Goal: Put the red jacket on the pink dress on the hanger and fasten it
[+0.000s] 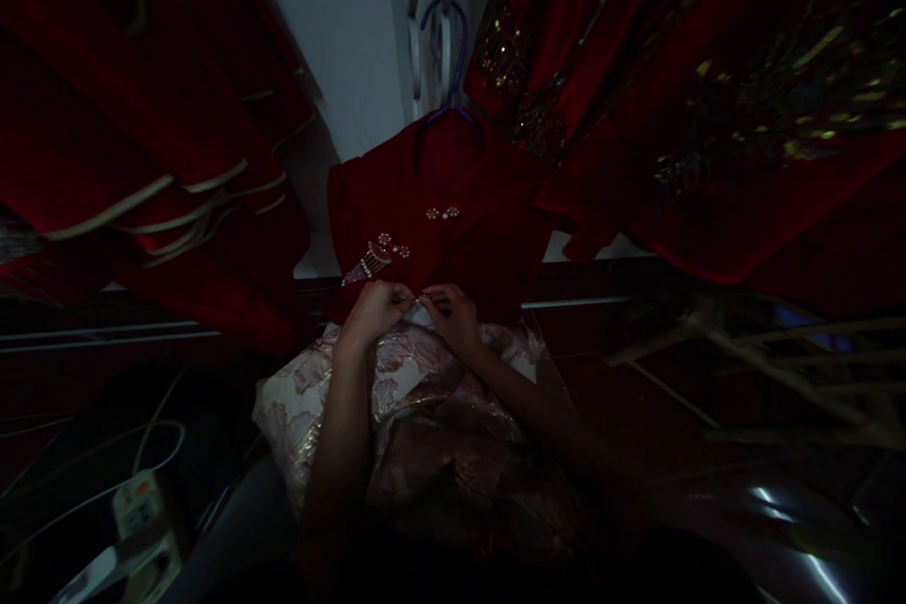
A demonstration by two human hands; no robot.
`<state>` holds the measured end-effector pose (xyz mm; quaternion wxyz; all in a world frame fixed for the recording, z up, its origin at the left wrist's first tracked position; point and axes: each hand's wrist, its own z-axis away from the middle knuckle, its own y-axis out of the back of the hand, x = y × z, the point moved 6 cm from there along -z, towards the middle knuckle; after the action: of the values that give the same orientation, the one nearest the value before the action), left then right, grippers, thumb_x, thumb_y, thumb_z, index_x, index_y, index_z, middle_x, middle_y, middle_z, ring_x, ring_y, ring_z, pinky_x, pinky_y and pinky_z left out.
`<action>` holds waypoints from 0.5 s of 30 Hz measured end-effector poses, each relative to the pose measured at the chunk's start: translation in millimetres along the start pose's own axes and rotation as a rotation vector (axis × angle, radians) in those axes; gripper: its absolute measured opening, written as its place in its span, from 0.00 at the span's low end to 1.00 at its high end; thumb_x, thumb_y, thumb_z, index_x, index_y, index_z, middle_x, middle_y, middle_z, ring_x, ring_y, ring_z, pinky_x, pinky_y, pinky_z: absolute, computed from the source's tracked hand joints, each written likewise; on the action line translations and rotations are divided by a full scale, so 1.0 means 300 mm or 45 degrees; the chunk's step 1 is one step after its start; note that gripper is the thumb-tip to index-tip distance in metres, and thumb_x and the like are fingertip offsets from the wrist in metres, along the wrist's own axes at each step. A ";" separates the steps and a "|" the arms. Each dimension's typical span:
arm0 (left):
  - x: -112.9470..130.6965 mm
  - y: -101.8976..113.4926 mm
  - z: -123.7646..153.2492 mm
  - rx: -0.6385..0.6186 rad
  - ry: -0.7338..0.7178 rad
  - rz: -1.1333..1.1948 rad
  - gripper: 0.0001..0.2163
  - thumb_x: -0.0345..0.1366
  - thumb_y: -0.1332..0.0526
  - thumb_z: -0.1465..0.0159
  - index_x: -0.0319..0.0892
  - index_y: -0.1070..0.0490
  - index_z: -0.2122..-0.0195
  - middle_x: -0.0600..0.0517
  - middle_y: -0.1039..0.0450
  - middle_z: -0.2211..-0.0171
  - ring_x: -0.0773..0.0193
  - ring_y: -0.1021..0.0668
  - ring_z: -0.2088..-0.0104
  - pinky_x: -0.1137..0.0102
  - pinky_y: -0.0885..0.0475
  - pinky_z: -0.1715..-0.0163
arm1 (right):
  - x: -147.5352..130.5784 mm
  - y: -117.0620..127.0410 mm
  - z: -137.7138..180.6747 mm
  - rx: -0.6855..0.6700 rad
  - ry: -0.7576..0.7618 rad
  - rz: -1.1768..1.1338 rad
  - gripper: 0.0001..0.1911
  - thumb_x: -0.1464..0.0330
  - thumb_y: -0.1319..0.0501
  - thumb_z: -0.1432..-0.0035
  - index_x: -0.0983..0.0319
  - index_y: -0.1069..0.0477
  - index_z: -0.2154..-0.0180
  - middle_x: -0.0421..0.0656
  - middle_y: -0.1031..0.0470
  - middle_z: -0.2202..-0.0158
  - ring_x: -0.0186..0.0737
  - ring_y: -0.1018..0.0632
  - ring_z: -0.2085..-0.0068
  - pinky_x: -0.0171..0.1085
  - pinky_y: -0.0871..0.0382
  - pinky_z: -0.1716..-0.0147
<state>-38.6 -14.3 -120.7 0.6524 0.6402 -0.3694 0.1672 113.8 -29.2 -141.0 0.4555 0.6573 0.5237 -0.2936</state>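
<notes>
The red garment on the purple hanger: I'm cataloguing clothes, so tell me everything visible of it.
The dark-red, matt-looking cloth garment hangs front-on from a purple hanger, neckline uppermost. A pearly floral trim sits at upper centre; a beaded, tasselled ornament lies lower, toward the picture's left. The left hand and right hand meet at its lower front; what they hold is too small to tell.

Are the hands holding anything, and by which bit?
The left hand and right hand pinch at the lower front of the red top; too dark to tell exactly what's gripped.
</notes>
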 end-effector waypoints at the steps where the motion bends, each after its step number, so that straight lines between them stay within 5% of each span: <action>1: -0.002 0.000 0.000 0.007 0.003 0.004 0.07 0.33 0.42 0.43 0.41 0.25 0.67 0.52 0.22 0.70 0.66 0.22 0.69 0.74 0.33 0.67 | 0.002 -0.001 -0.002 0.000 -0.006 0.007 0.08 0.65 0.42 0.40 0.60 0.29 0.60 0.42 0.27 0.61 0.32 0.24 0.63 0.32 0.25 0.64; 8: 0.013 0.033 0.010 0.115 0.012 -0.087 0.09 0.34 0.35 0.48 0.42 0.30 0.66 0.53 0.27 0.69 0.67 0.26 0.71 0.73 0.34 0.69 | 0.004 0.010 -0.002 0.064 0.016 0.087 0.14 0.75 0.42 0.51 0.61 0.36 0.60 0.41 0.36 0.62 0.29 0.31 0.71 0.32 0.32 0.71; 15: 0.038 0.024 0.005 0.062 -0.058 -0.080 0.08 0.34 0.35 0.47 0.42 0.31 0.68 0.53 0.28 0.69 0.68 0.27 0.70 0.74 0.34 0.69 | 0.000 0.012 0.010 0.077 0.064 0.160 0.08 0.74 0.44 0.47 0.60 0.35 0.62 0.41 0.35 0.63 0.33 0.32 0.68 0.34 0.34 0.67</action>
<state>-36.3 -17.7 -107.7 0.6329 0.6709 -0.3598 0.1411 117.5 -32.1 -141.1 0.4398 0.7094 0.4835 -0.2636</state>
